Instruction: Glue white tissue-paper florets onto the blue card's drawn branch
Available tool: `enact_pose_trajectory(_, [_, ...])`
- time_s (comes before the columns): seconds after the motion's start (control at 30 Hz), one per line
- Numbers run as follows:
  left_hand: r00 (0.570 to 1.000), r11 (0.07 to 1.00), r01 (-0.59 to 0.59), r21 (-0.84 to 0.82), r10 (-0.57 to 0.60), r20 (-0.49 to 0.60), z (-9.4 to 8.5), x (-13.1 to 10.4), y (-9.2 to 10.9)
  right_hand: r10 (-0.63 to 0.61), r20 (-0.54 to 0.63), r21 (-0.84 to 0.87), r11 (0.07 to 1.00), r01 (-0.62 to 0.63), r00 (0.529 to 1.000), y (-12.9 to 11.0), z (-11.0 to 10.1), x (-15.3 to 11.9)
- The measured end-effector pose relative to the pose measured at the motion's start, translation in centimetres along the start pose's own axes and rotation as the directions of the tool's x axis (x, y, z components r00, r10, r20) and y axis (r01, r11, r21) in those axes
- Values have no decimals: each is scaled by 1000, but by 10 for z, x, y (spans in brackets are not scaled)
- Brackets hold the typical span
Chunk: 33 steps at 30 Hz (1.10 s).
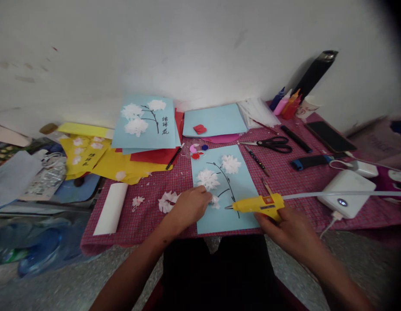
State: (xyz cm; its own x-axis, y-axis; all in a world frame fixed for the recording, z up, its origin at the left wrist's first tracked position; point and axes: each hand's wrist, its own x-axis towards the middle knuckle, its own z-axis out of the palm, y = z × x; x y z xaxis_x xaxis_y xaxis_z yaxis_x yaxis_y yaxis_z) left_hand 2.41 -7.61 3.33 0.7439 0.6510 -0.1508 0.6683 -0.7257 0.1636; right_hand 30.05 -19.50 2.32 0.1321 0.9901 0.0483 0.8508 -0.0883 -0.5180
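There, the left hand (193,206) partly hides a small white flower (215,202)! The right hand (289,226) covers part of the glue gun (257,204).

Person's bare left forearm (140,262) slants up and rightward from lower edge, small dark spot near wrist. Bare left hand (191,207) back upward, fingers bent, fingertips drawn together in pinch on right side. Bare right forearm (328,268) slants up and leftward from lower right. Bare right hand (289,227) wrapped in grip, one digit extended leftward. Hands apart, right slightly nearer body.
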Motion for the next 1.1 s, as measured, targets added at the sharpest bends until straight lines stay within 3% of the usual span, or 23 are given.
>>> enact_pose_trajectory(0.23, [999, 999, -35, -18, 35, 6, 4, 4, 0, 10, 9, 14, 1000, -10, 1000, -2, 1, 1])
enact_pose_trajectory(0.4, [1000, 995, 16, -100, -14, 20, -3, 1, 0, 27, 16, 17, 999, -27, 1000, -3, 0, 1])
enact_pose_trajectory(0.7, [996, 977, 26, -214, -45, -83, -7, -11, -10, 18, -14, -32, 999, -19, 1000, -4, -2, -4])
enact_pose_trajectory(0.93, [944, 973, 122, -195, -174, -279, -25, -58, -40, 18, -5, -28, 999, -19, 1000, -4, -5, -7])
enact_pose_trajectory(1.0, [927, 962, 160, -223, -224, -300, -22, -76, -46, 24, -8, -35, 999, -24, 1000, -4, -4, -7])
enact_pose_trajectory(1.1, [935, 952, 134, -274, -213, -283, -9, -98, -45, 22, -9, -72, 997, -22, 1000, -6, -1, -5])
